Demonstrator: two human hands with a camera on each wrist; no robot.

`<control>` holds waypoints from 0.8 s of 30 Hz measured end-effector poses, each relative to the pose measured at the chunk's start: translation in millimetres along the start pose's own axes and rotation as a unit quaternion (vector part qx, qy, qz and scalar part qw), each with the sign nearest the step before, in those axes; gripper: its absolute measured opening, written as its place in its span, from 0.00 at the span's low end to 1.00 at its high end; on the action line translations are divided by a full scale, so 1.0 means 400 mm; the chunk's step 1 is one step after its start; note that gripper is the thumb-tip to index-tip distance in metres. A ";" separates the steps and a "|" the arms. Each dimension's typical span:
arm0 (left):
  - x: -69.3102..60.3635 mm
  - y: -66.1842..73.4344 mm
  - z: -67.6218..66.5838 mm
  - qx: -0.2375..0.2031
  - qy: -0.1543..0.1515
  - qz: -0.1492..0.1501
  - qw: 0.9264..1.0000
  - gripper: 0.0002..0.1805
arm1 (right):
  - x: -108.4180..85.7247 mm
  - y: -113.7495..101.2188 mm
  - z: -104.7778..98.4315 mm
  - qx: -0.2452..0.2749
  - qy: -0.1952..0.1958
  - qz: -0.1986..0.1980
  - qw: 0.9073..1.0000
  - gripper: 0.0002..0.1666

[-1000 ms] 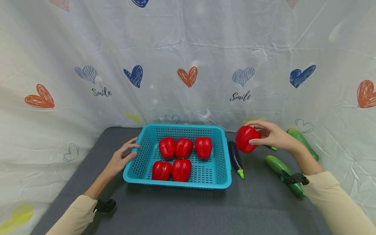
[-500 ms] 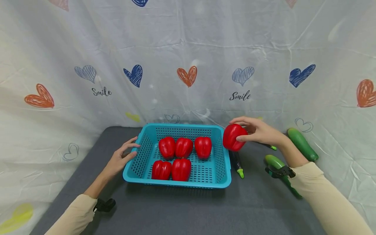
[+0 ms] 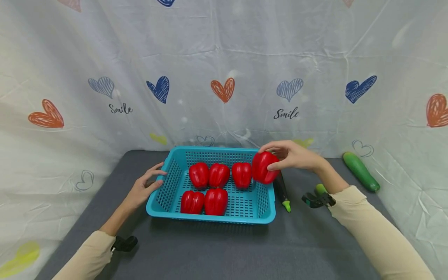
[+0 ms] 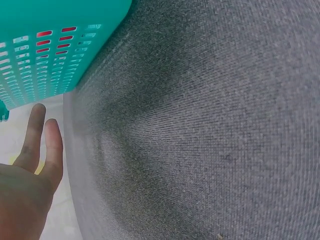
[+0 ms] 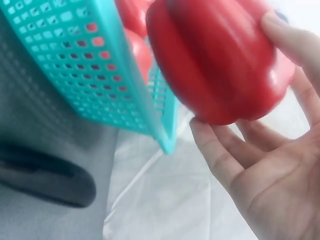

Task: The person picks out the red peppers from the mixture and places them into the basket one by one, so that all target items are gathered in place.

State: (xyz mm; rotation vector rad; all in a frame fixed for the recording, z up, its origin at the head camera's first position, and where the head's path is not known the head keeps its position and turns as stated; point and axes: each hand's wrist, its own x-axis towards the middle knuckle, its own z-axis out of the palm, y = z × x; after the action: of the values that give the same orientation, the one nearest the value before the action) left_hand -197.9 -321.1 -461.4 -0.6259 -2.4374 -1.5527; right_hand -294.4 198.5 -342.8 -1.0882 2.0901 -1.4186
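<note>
In my right hand (image 3: 292, 156) I hold a red bell pepper (image 3: 263, 168), thumb on one side and fingers on the other. It hangs over the right rim of a blue plastic basket (image 3: 210, 219). The right wrist view shows the same bell pepper (image 5: 215, 60) close up, above the basket's edge (image 5: 115, 60). Several red bell peppers (image 3: 216, 202) lie in the basket in two rows. At the basket's left rim, my left hand (image 3: 141, 191) rests with its fingers loosely extended against the side.
An eggplant (image 3: 282, 192) lies just right of the basket, partly behind the held pepper. A cucumber (image 3: 360, 171) lies at the far right, and another green vegetable (image 3: 320, 189) is mostly covered by my right wrist. A printed curtain (image 3: 224, 128) hangs behind the grey table (image 3: 210, 252).
My right hand has carried the bell pepper leftward, from beyond the eggplant to over the basket's right rim. The left hand and the basket have stayed in place.
</note>
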 end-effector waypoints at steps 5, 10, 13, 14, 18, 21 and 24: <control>0.001 0.001 0.001 0.000 0.001 0.003 1.000 0.16 | 0.029 -0.003 0.014 0.015 -0.029 -0.006 0.999 0.29; -0.001 0.001 0.001 0.004 0.001 0.003 1.000 0.16 | 0.060 0.000 0.028 0.016 -0.063 -0.016 0.998 0.30; -0.001 0.002 0.001 0.009 0.001 0.003 1.000 0.16 | 0.076 0.001 0.037 0.010 -0.079 -0.016 0.997 0.30; -0.001 0.002 0.001 0.009 0.001 0.003 1.000 0.16 | 0.081 0.001 0.039 0.009 -0.084 -0.014 0.996 0.30; 0.000 0.003 0.001 0.008 -0.001 0.004 1.000 0.16 | 0.101 0.003 0.054 0.022 -0.113 -0.007 0.993 0.27; 0.000 0.003 0.001 0.007 -0.001 0.006 1.000 0.16 | 0.117 0.005 0.068 0.032 -0.137 -0.008 0.990 0.28; 0.001 0.004 0.001 0.012 0.000 0.003 1.000 0.16 | 0.132 0.009 0.084 0.036 -0.155 -0.013 0.987 0.28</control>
State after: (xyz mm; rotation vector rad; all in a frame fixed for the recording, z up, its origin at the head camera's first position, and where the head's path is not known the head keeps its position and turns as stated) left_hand -197.5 -320.2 -460.2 -0.6296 -2.4478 -1.5199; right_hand -305.8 137.9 -354.6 -1.2222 1.7992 -1.2348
